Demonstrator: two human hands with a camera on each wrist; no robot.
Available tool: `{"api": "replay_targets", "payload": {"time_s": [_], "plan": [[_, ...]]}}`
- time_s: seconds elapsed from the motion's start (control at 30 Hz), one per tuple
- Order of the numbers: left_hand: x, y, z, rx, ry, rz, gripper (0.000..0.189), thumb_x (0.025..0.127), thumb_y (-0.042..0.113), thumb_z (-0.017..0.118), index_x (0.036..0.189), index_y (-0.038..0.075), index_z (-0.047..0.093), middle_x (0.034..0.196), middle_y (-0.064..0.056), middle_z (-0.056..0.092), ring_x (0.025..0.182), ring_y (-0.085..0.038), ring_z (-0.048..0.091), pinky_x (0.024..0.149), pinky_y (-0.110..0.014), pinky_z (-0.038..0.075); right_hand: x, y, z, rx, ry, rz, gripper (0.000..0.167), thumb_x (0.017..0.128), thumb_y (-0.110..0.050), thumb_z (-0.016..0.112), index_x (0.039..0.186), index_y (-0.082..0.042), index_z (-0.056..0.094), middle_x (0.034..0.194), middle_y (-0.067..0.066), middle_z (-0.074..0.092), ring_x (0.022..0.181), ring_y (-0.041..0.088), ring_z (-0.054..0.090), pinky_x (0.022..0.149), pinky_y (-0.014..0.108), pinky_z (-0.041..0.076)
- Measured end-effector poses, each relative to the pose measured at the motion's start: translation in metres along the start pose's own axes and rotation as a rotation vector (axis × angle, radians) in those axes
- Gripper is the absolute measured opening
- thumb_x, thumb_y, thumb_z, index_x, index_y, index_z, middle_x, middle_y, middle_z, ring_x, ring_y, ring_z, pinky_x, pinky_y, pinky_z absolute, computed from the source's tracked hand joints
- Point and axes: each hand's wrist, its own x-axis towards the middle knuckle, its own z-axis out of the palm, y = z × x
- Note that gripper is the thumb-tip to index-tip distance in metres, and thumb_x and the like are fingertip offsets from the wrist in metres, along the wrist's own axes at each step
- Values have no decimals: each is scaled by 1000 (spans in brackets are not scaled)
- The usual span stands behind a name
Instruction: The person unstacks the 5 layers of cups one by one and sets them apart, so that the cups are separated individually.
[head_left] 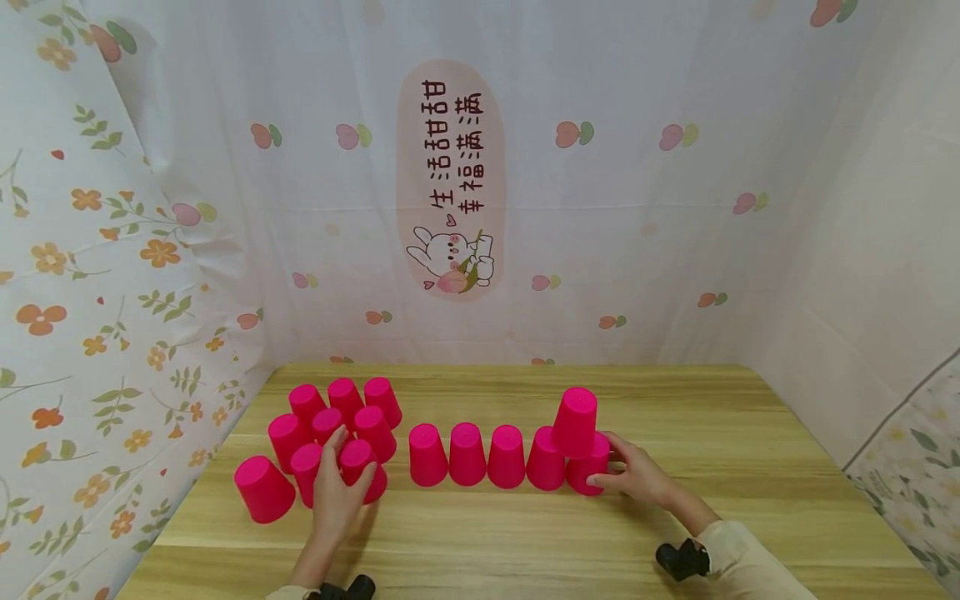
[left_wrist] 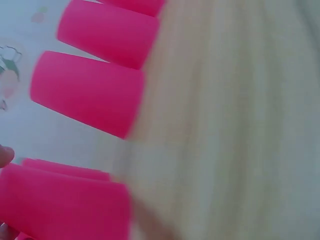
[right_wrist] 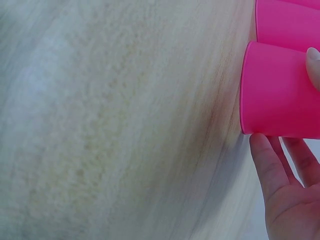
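Observation:
Upside-down pink plastic cups stand on the table. At the left cluster, my left hand grips a near cup from above, thumb on its right side and fingers on its left. That cup fills the lower left of the left wrist view. My right hand holds the rightmost cup of a row, with thumb on the near side and fingers on the outer side, as the right wrist view shows on the cup. Another cup sits raised over the row's last two cups.
More row cups stand side by side in the middle of the wooden table. Several others crowd the left, one cup slightly apart at the near left. A printed curtain hangs behind the table.

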Motion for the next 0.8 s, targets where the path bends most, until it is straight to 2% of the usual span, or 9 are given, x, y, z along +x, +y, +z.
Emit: {"api": "replay_targets", "payload": {"time_s": [0.07,0.2,0.37,0.53,0.6,0.8], "plan": [[5,6,-2,1,12,44,66,74,-1,66,129,-4,31,129,-23,39,119,-35,35,92,-53,32,0,0,0,-13,3,-8,60,77,-19,68,126,-3,39,114,15,51,101,36,52,79,26,47],[18,24,-3,-19,-3,80,67,75,2,66,132,0,30,132,-20,37,121,-34,33,92,-53,34,0,-1,0,-13,3,-11,60,77,-19,68,126,-3,39,114,16,51,100,36,52,79,27,48],[34,50,6,-63,-44,117,67,77,5,66,133,2,29,134,-16,35,122,-32,32,92,-53,34,0,0,-1,18,-6,2,61,77,-17,68,127,-1,37,115,18,50,101,38,51,77,32,49],[44,79,31,-145,-102,186,65,77,2,64,133,2,30,135,-14,35,124,-28,30,96,-52,29,0,1,-1,12,-4,1,61,77,-18,68,127,-2,38,114,18,50,100,38,51,77,31,49],[46,91,43,-175,-122,236,64,77,2,65,132,2,32,134,-13,37,124,-27,31,97,-51,27,0,1,-1,12,-3,-1,61,77,-18,68,127,-2,38,114,17,51,100,37,52,77,30,49],[45,119,82,-210,-183,364,61,77,4,65,131,2,35,132,-11,40,122,-26,35,97,-49,29,-1,0,0,32,-3,-23,60,77,-15,68,126,2,38,112,20,51,98,38,52,76,33,50]]}}
